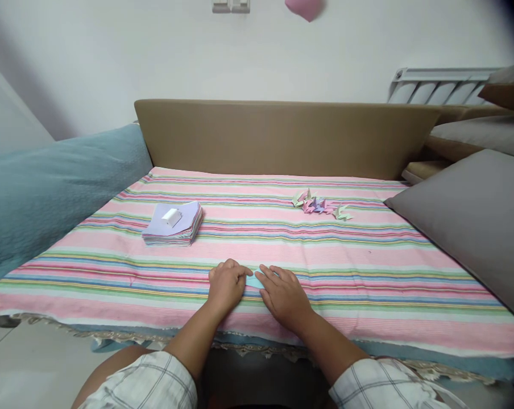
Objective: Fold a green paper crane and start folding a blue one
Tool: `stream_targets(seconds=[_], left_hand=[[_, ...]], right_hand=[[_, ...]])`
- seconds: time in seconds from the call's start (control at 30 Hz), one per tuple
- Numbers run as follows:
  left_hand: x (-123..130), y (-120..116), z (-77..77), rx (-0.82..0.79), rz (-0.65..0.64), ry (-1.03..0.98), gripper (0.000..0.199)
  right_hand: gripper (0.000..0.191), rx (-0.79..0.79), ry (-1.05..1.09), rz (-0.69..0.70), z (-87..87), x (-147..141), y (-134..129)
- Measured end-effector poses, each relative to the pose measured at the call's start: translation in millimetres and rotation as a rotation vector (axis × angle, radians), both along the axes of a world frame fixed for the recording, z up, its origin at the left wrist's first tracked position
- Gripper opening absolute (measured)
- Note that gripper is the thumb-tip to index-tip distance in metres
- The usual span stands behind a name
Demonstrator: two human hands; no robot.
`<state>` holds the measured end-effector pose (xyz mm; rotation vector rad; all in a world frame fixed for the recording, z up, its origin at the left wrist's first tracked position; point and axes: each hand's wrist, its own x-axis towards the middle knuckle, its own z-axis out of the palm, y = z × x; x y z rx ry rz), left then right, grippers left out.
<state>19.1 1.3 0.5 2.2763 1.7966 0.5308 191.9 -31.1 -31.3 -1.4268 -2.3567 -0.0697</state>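
Observation:
A small piece of light blue paper lies on the striped cloth near its front edge, between my two hands. My left hand is at its left end, fingers curled with the index finger reaching onto the paper. My right hand rests over the right part of the paper, fingers stretched out and lying flat, covering some of it. Several folded paper cranes in pink, green and purple sit in a row farther back on the right.
A stack of coloured paper with a white block on top stands back left. Grey cushions line the right side, a blue-covered armrest the left. A brown backrest runs along the wall.

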Motion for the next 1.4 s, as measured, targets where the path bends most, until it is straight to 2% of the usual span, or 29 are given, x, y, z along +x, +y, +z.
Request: stream_targets(seconds=[0.13,0.4,0.57,0.83,1.0,1.23,1.3,1.4], left_hand=[[-2,-1,-2.6,-0.005,-0.047,0.045,0.028],[-2,1,-1.8,-0.013,-0.05,0.079,0.032],[-14,6,-1.5,-0.01,-0.133,0.082,0.035],[-33,12,-12.8,0.166,-0.314,0.079,0.029],[-35,14,-15.1,0.226,-0.37,0.055,0.023],[-40,15,-7.3,0.195,-0.379,0.068,0.027],[-46,15,-3.2,0.173,-0.327,0.088,0.029],[-49,11,2.4,0.202,-0.182,0.111,0.028]], right_hand=[[0.04,-0.003,0.007,-0.004,-1.1,0,0],[0.04,-0.007,0.025,-0.013,-1.3,0,0],[0.039,-0.01,0.025,-0.01,-1.9,0,1],[0.039,-0.029,0.032,-0.009,-1.3,0,-1],[0.039,-0.022,0.022,-0.008,-1.3,1,0],[0.039,-0.017,0.017,-0.009,-0.2,1,0],[0.04,-0.018,0.021,-0.007,-0.3,1,0],[0.04,-0.022,0.028,-0.003,-1.0,0,0]])
